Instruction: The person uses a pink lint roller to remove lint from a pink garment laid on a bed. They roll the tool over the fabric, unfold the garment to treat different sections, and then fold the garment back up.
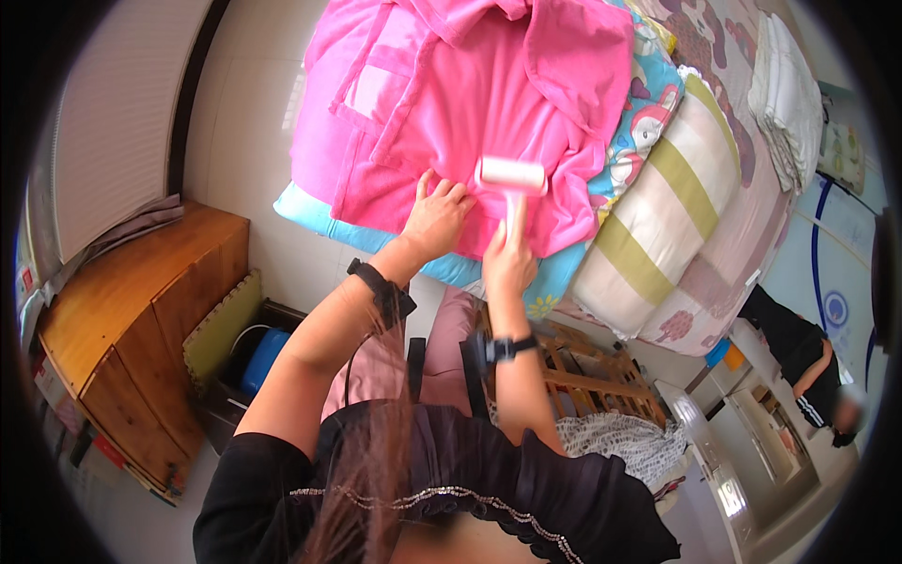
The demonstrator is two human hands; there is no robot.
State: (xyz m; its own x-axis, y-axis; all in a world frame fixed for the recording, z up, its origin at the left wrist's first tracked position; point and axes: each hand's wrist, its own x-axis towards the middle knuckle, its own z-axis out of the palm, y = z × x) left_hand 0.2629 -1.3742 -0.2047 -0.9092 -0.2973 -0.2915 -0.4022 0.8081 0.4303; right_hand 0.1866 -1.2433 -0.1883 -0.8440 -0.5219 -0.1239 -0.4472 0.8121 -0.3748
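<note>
A bright pink fleece garment (465,92) with a pocket lies spread in front of me, wrinkled toward its right side. My right hand (509,264) grips the handle of a lint roller (513,175), whose white cylinder is blurred over the fabric. Whether the cylinder touches the cloth I cannot tell. On the garment's near part rests my left hand (438,217), palm down with its fingers bent and somewhat apart. Under the garment is a light blue printed quilt (542,285), its edges showing at the left, front and right.
A striped pillow (655,218) lies right of the quilt, on a bed with a patterned sheet (705,303). Folded white bedding (782,106) sits farther right. A wooden cabinet (169,282) stands left. Another person (803,352) in black is at the far right.
</note>
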